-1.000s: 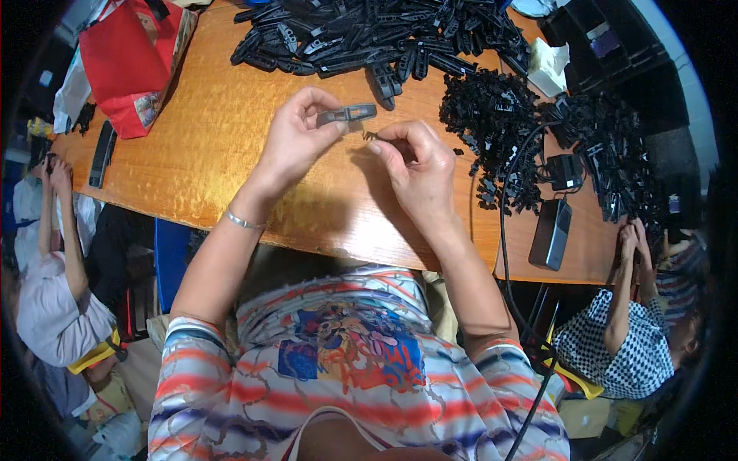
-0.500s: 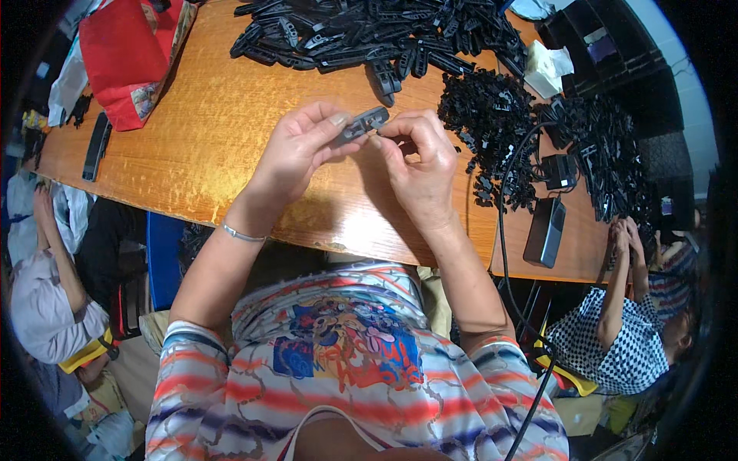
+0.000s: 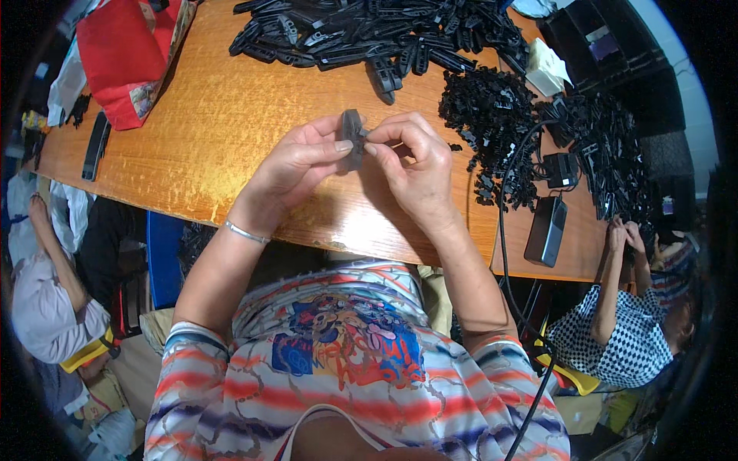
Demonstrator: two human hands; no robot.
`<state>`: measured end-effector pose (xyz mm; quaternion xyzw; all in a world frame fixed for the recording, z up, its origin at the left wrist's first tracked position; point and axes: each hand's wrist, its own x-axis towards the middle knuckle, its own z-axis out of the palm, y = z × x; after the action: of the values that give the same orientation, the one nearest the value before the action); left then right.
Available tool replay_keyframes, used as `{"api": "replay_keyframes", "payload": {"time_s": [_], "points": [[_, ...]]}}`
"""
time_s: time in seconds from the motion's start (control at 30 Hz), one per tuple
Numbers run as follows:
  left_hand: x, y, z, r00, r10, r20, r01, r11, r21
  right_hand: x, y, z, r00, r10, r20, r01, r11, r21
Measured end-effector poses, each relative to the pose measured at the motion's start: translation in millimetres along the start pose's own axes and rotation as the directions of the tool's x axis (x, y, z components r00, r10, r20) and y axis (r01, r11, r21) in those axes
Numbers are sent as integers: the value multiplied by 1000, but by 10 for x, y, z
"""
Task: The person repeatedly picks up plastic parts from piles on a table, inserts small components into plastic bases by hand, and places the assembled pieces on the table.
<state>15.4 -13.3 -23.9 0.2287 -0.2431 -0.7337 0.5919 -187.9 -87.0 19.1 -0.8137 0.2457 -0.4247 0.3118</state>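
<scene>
My left hand (image 3: 298, 160) grips an elongated dark grey plastic part (image 3: 352, 125) between thumb and fingers, held upright above the wooden table (image 3: 231, 115). My right hand (image 3: 421, 170) is closed in a pinch at the right edge of that part. Thumb and forefinger meet on a tiny dark piece there, too small and too covered to name. Just right of my right hand lies a heap of small black plastic pieces (image 3: 488, 107). Beyond both hands spreads a large pile of long black plastic parts (image 3: 346, 34).
A red bag (image 3: 123, 58) and a long black object (image 3: 96, 146) lie at the left. On the right are a black box-like device (image 3: 545, 230), a cable (image 3: 503, 223), a tissue pack (image 3: 547, 67) and more black parts (image 3: 607, 154). Other people sit at both sides.
My left hand has turned the plastic part from slanted to nearly upright, with a different side showing. My right fingers stay close against its edge.
</scene>
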Motion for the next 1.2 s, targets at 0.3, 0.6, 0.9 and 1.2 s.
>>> {"api": "replay_keyframes", "payload": {"time_s": [0.3,0.6,0.9,1.2], "points": [[-56,-3,-96,999,34,-37,-30,994,108,-24,-142,86,988,151,-42,-145,982,122],[-59,-80,69,972,196,-129,-156,951,265,-89,-101,225,987,138,-85,-132,989,70],[-103,-109,392,935,283,-212,-189,907,376,-185,2,249,960,279,-14,-279,960,17],[-297,-140,157,894,384,-233,-151,745,649,-241,-29,422,888,442,123,-449,893,35]]}}
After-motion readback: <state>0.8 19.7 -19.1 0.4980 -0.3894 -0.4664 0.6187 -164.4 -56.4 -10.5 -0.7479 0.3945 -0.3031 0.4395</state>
